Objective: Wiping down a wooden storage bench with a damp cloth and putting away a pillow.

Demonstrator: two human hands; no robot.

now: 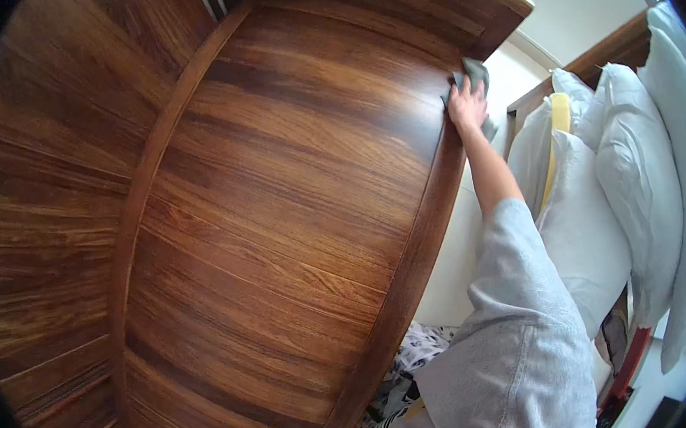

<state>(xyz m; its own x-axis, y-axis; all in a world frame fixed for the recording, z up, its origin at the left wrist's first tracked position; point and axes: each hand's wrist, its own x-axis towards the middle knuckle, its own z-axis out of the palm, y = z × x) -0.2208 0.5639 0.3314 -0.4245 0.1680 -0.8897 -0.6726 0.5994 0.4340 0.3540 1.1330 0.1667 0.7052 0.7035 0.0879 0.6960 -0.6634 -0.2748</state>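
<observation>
My right hand (468, 103) reaches forward on an outstretched arm in a light grey sleeve. It grips a dark grey-green cloth (476, 72) at the far right corner of a brown wooden bed platform (279, 189). Parts of the cloth show past the fingers and beside the wrist, over the platform's raised side rail (423, 237). The palm and part of the cloth are hidden. My left hand is out of view.
A wooden headboard (360, 8) rises at the far end, and wooden panelling (41, 230) stands left. White stuffed bags or pillows (636, 173) and a yellow strip (560, 114) are at right. Patterned fabric (421, 346) lies below the rail, near my body.
</observation>
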